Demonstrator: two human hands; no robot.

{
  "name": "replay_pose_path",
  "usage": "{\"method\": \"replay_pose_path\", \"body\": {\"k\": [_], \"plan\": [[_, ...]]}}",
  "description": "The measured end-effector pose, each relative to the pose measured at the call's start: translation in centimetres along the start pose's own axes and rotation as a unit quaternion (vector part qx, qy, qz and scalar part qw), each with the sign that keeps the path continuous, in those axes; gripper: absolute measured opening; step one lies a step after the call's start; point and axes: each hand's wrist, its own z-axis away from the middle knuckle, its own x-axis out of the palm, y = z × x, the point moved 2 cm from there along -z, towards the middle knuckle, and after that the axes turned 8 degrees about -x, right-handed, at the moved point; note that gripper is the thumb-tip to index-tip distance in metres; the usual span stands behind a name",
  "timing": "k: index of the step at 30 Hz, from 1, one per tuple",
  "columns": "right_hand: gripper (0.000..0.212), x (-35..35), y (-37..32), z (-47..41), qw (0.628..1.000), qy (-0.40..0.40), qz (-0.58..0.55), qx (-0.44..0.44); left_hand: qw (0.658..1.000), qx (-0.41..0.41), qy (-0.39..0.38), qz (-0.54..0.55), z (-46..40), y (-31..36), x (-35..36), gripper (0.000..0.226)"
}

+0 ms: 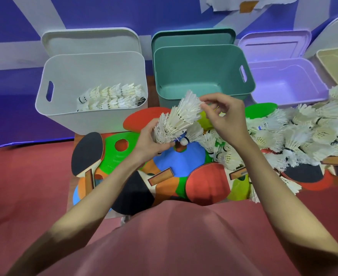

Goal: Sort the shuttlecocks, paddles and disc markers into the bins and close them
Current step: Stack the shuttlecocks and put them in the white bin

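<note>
Shuttlecocks (176, 121) in a nested stack are gripped by left hand (150, 142); right hand (224, 116) pinches the top feathers. No readable writing.

red floor (24, 176); blue-and-white wall (14, 26); torn paper taped up (234, 5)

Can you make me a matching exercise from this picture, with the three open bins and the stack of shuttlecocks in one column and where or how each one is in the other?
Things:
1. white plastic bin
2. green plastic bin
3. lilac plastic bin
4. nested stack of white feather shuttlecocks

States:
A. farthest right of the three, nothing inside
B. held by the left hand
C. holds shuttlecocks already
D. middle, nothing inside

Pairs: 1-C, 2-D, 3-A, 4-B
</note>
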Motion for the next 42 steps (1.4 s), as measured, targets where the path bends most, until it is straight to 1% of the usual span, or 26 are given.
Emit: {"method": "replay_pose_path", "body": {"k": [4,6,9,11,13,15,18,19,22,24,26,29,32,34,39,42], "plan": [[0.024,-1.2,0.4,1.1,0.999,0.009,-0.03,0.025,1.0,0.007,0.015,-0.014,0.1,-0.2,0.2,0.064],[0.022,-2.2,1.3,2.1,0.998,0.044,-0.019,0.039,1.0,0.004,0.022,-0.018,0.3,-0.2,0.1,0.065],[0.015,-4.0,3.6,4.6,0.988,0.113,0.039,0.101,0.999,0.013,0.027,-0.025,0.6,-0.6,-0.1,0.065],[0.014,-4.8,5.0,7.1,0.975,0.137,0.09,0.15,0.999,0.018,0.019,-0.025,0.8,-0.7,0.0,0.064],[0.011,-4.9,5.7,9.9,0.964,0.148,0.126,0.181,0.999,0.022,0.015,-0.029,0.9,-0.9,0.2,0.064],[0.011,-4.3,6.3,12.7,0.959,0.122,0.166,0.193,0.999,0.022,0.012,-0.03,1.2,-1.2,0.4,0.064],[0.029,-2.8,7.4,15.6,0.953,0.015,0.23,0.195,0.999,0.019,0.003,-0.03,1.6,-1.5,0.9,0.061],[0.032,-2.4,7.9,16.1,0.947,-0.013,0.255,0.195,0.999,0.015,0.0,-0.031,1.7,-1.6,1.0,0.06],[0.022,-1.5,8.5,16.4,0.932,-0.044,0.303,0.192,0.999,0.007,-0.008,-0.04,1.7,-1.7,1.4,0.059],[0.012,-1.3,8.4,16.2,0.931,-0.047,0.317,0.175,0.999,0.009,-0.011,-0.05,1.8,-1.7,1.6,0.06],[0.009,-1.6,8.3,16.1,0.935,-0.029,0.313,0.163,0.998,0.012,-0.012,-0.055,1.8,-1.8,1.7,0.064],[0.013,-2.0,8.2,16.4,0.945,0.0,0.284,0.161,0.998,0.012,-0.013,-0.063,1.7,-2.0,1.8,0.064],[0.026,-2.3,7.6,16.6,0.958,0.038,0.233,0.165,0.998,0.006,-0.014,-0.062,1.8,-2.2,1.8,0.063],[0.033,-2.6,6.4,16.4,0.961,0.078,0.223,0.142,0.998,0.005,-0.016,-0.066,1.9,-2.4,1.8,0.063],[0.013,-3.7,1.5,13.8,0.953,0.227,0.196,0.05,0.997,0.0,-0.034,-0.065,2.1,-2.5,1.6,0.066],[0.012,-4.0,0.1,12.1,0.948,0.272,0.163,0.028,0.996,0.01,-0.052,-0.07,2.3,-2.2,1.5,0.065]]}}
